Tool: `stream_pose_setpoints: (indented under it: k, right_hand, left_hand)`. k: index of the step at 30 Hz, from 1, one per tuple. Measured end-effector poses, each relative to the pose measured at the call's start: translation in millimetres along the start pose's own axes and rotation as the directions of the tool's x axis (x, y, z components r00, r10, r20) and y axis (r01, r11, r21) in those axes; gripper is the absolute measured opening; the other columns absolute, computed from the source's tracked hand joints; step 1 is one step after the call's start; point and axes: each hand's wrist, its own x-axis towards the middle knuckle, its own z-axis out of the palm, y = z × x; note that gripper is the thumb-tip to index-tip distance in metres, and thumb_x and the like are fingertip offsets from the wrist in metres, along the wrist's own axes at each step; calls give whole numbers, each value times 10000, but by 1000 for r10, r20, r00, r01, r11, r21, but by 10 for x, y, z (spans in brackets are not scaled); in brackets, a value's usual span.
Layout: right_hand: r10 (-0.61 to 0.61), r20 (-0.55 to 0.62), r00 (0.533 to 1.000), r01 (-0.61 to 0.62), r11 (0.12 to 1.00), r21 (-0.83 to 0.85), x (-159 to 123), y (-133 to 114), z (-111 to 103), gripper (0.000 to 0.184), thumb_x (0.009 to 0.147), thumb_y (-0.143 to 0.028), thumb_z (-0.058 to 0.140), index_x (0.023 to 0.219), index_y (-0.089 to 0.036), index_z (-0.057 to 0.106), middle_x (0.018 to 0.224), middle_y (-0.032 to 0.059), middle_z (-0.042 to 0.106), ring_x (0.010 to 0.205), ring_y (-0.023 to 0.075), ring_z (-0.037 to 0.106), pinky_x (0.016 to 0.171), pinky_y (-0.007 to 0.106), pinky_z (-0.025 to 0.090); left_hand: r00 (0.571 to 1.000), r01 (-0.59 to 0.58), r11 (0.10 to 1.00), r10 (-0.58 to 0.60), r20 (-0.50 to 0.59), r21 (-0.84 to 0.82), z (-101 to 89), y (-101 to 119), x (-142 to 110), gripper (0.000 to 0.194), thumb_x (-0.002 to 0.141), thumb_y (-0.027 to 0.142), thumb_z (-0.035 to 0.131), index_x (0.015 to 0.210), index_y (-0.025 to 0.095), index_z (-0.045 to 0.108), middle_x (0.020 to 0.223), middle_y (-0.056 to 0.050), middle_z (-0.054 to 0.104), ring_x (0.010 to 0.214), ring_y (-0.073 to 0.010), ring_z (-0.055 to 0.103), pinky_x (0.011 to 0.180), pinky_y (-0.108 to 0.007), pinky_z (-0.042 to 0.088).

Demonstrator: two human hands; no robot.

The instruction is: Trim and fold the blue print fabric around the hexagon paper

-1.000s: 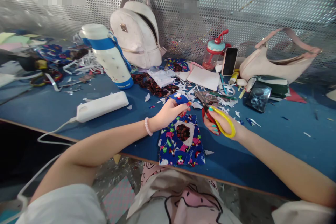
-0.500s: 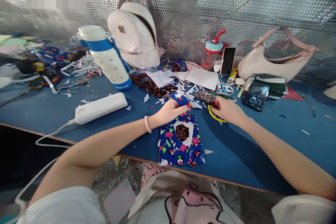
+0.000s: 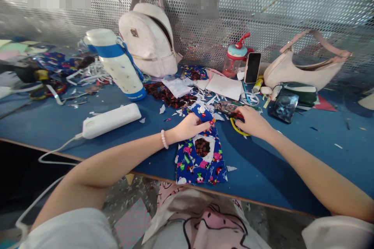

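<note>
Between the thumb and fingers of my left hand is the folded-up upper part of a blue patterned fabric piece. The rest of that fabric lies flat near the table's front edge, with a dark patch ringed in white at its middle. To the right, my right hand is closed at a pair of scissors with yellow and red handles. Their dark blades point left, toward the fabric, low over paper scraps. The fingers partly hide the handles.
A blue and white bottle and a white power bank with a cable stand left. Behind are a white backpack, a red-lidded cup and a phone. A handbag sits right, behind a dark phone.
My left hand has shifted slightly right, still holding the fabric's folded end. My right hand and the scissors have moved slightly up and left.
</note>
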Motion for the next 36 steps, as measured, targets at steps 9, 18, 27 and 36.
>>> stream_pose_setpoints:
  k: [9, 18, 27, 36]
  right_hand:
    - [-117, -37, 992, 104, 649, 754, -253, -528, 31, 176, 825, -320, 559, 956, -208, 593, 946, 53, 636, 871, 193, 597, 735, 315, 481]
    - [-255, -55, 965, 194, 559, 806, -291, -602, 81, 124, 842, -322, 597, 864, -203, 568, 895, 38, 585, 803, 156, 562, 697, 286, 469]
    - [-425, -211, 880, 458, 643, 615, -359, -633, 122, 276, 760, -83, 520, 989, -236, 508, 1037, 63, 526, 965, 196, 524, 814, 357, 461]
    - [-318, -295, 901, 430, 740, 516, -402, -679, 189, 56, 845, -187, 525, 860, -240, 533, 921, 42, 570, 854, 186, 552, 758, 342, 447]
  left_hand:
    - [946, -313, 885, 257, 198, 344, 94, -14, -88, 228, 900, 303, 497, 758, 153, 593, 693, 0, 601, 644, -126, 553, 640, -239, 448]
    - [897, -422, 834, 329, 294, 355, 99, 5, -65, 162, 871, 176, 509, 746, 150, 609, 697, -17, 598, 654, -125, 560, 613, -223, 401]
    - [922, -375, 831, 286, 262, 410, 93, 2, -44, 158, 700, 39, 467, 682, 147, 580, 653, -7, 567, 643, -133, 538, 620, -237, 405]
    - [923, -381, 735, 271, 272, 561, 90, 34, -56, 127, 769, 141, 511, 700, 158, 616, 650, -10, 594, 630, -138, 544, 607, -267, 370]
